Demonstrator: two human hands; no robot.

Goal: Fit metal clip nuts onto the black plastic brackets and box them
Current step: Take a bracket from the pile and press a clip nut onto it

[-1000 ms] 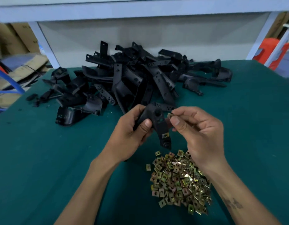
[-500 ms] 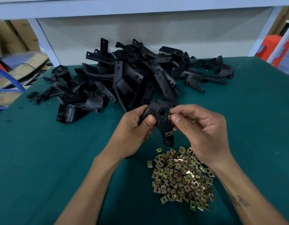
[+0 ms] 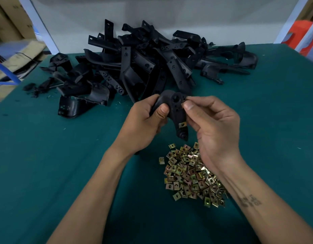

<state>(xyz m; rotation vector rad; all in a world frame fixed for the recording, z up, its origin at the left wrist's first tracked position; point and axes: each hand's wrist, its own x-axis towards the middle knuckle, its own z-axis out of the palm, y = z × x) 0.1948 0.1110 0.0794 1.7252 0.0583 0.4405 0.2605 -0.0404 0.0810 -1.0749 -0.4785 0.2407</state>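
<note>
My left hand (image 3: 145, 120) grips a black plastic bracket (image 3: 176, 110) above the green table, thumb pressed on its face. One brass-coloured clip nut (image 3: 182, 124) sits on the bracket's lower arm. My right hand (image 3: 213, 124) pinches another clip nut (image 3: 184, 104) between thumb and forefinger against the bracket's right edge; that nut is mostly hidden by the thumb. A heap of loose clip nuts (image 3: 191, 173) lies on the table just below both hands.
A big pile of black brackets (image 3: 143, 64) fills the back of the green table (image 3: 46, 155). Cardboard boxes (image 3: 11, 23) stand off the table at the left, a white frame post (image 3: 41, 27) behind, and an orange object (image 3: 300, 32) at the far right.
The bracket has been tilted slightly and held a little higher, and my right thumb and forefinger press the clip nut closer onto its right edge.
</note>
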